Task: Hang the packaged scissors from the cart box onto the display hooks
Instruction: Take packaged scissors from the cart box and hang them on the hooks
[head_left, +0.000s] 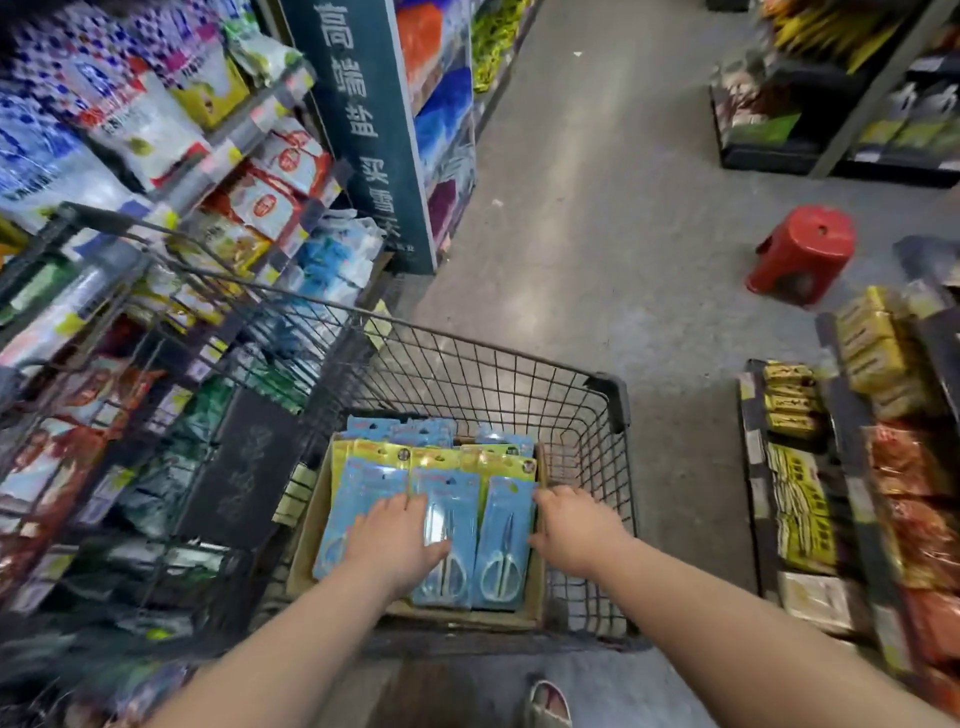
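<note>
A cardboard box (306, 540) sits inside a wire shopping cart (498, 374). It is filled with blue and yellow packaged scissors (504, 540), lying in overlapping rows. My left hand (395, 540) lies flat on the packs at the box's left and middle, fingers spread. My right hand (571, 525) rests at the box's right edge, fingertips touching the rightmost pack. Neither hand has a pack lifted. No display hooks can be made out.
Blurred shelves of bagged goods (156, 156) stand to the left, with a dark sign panel (363, 130). A grey floor aisle (597, 208) runs ahead. A red plastic stool (802, 254) stands at right, near shelves of yellow and red packs (857, 467).
</note>
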